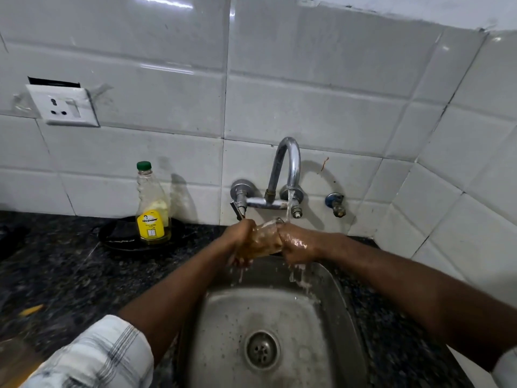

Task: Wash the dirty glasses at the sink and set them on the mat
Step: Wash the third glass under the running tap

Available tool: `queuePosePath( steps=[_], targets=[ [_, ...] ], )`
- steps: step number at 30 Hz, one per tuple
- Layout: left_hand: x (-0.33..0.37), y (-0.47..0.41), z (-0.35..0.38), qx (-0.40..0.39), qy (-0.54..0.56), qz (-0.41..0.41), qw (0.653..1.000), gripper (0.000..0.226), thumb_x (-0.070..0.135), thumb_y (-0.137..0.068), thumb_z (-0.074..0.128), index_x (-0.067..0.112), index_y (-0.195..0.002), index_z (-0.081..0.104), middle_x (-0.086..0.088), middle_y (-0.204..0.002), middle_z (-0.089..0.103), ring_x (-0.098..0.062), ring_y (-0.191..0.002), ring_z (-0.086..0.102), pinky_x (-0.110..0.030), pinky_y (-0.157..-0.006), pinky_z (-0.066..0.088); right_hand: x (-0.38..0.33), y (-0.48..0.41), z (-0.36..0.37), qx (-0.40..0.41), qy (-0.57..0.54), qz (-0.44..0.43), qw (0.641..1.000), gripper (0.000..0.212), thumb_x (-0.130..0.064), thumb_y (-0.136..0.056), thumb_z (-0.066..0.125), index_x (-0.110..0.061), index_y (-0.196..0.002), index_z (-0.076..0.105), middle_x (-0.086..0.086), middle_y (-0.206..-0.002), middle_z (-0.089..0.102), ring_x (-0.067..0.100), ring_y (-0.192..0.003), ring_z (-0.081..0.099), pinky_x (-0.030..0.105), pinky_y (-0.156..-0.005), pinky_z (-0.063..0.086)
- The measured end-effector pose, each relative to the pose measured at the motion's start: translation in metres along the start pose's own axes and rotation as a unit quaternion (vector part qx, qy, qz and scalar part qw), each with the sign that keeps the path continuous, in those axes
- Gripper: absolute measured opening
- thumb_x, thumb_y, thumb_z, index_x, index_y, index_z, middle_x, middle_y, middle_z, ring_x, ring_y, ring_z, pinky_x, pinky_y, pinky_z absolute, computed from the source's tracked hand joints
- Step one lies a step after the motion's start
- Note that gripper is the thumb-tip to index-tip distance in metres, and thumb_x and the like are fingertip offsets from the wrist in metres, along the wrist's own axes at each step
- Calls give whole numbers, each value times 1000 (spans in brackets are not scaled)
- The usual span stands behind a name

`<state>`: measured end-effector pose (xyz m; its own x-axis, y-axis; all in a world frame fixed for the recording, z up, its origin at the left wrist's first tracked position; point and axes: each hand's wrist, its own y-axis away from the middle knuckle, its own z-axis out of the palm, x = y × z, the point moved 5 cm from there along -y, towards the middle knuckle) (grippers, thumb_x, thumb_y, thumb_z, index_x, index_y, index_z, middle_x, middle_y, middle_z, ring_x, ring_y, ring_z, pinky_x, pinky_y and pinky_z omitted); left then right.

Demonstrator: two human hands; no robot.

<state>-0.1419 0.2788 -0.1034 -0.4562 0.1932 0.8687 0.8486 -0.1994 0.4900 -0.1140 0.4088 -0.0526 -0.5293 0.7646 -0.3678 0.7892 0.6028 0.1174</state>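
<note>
Over the sink [340, 298], under the tap [288, 166]: one glass [264, 238], tilted, clasped between both hands. Left hand [239, 242] wraps its left side; right hand [298, 246], wet, grips the right. Water runs from the spout onto the rim and drips into the basin. Far left on the dark counter [70, 275]: bottle [152, 208], green cap, yellow label, standing on a black pan [117, 236].

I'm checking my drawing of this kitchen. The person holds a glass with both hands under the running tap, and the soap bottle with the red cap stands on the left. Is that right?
Almost. The head view shows the soap bottle has a green cap, not red. The rest holds: the left hand and right hand hold the glass under the running tap, and the bottle stands on the left.
</note>
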Motion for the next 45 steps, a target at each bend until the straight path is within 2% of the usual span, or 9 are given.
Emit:
queuePosePath(
  steps=[6, 11, 17, 23, 28, 33, 38, 43, 45],
  targets=[
    [6, 1, -11, 179, 31, 312, 933, 30, 32, -95, 62, 9, -78, 68, -9, -74, 69, -28, -71, 65, -36, -59, 52, 1, -1, 8, -6, -193, 61, 979, 58, 19, -78, 52, -23, -115, 64, -17, -103, 72, 0, -99, 66, 29, -82, 56],
    [-3, 3, -1, -40, -9, 14, 999, 40, 43, -100, 42, 9, -97, 63, -15, -85, 68, -25, -65, 61, -30, -53, 48, -10, 4, 8, -6, 96, -66, 993, 52, 1, -81, 58, -14, -131, 56, 10, -126, 62, 20, -114, 58, 36, -99, 49],
    [5, 0, -12, 133, 89, 238, 958, 25, 33, -94, 60, 14, -81, 70, -15, -89, 72, -31, -77, 68, -52, -66, 59, -9, -4, 2, 29, -141, -12, 989, 50, 8, -86, 56, -30, -118, 59, -12, -112, 63, 3, -102, 63, 20, -81, 53],
    [-1, -2, -2, -2, 48, 35, 998, 39, 43, -96, 47, 8, -104, 62, -12, -80, 68, -21, -49, 57, -22, -42, 38, -6, 3, 5, 28, -15, -54, 998, 61, 9, -75, 54, -18, -129, 57, 8, -118, 65, 13, -105, 61, 27, -90, 49],
    [9, 5, -9, 123, 69, 321, 936, 21, 22, -97, 58, 7, -86, 67, -8, -82, 69, -27, -75, 65, -20, -50, 47, 5, -6, 7, 8, -192, 36, 981, 57, 19, -85, 49, -9, -134, 53, -17, -106, 62, -14, -92, 62, 10, -75, 49],
    [-11, -6, -1, -61, 80, 21, 995, 47, 50, -93, 48, 6, -102, 63, -14, -79, 70, -25, -58, 61, -24, -50, 43, -10, 0, 1, -18, 0, -30, 999, 44, 2, -87, 57, -10, -129, 58, 7, -123, 61, 9, -107, 56, 7, -91, 42],
    [5, 5, -10, 130, 87, 311, 938, 19, 23, -97, 57, 7, -94, 66, -10, -90, 70, -27, -78, 67, -37, -63, 56, -2, -4, -2, -20, -69, 33, 997, 53, 15, -83, 52, -27, -114, 59, -12, -103, 64, -6, -88, 64, 22, -75, 55],
    [-13, -5, -2, -20, 74, -1, 997, 37, 42, -93, 47, 10, -90, 66, -11, -78, 69, -25, -67, 60, -29, -56, 47, -10, 4, -1, -13, 11, -10, 1000, 49, 9, -84, 54, -8, -130, 58, 9, -123, 63, 7, -105, 56, 28, -97, 49],
    [-10, -5, -4, -6, 98, 46, 994, 38, 46, -92, 51, 12, -94, 67, -9, -84, 73, -27, -72, 66, -28, -54, 49, -8, 3, -2, -12, -22, -14, 1000, 56, 12, -80, 52, -8, -132, 56, 8, -125, 63, 3, -108, 57, 19, -93, 47]
  ],
)
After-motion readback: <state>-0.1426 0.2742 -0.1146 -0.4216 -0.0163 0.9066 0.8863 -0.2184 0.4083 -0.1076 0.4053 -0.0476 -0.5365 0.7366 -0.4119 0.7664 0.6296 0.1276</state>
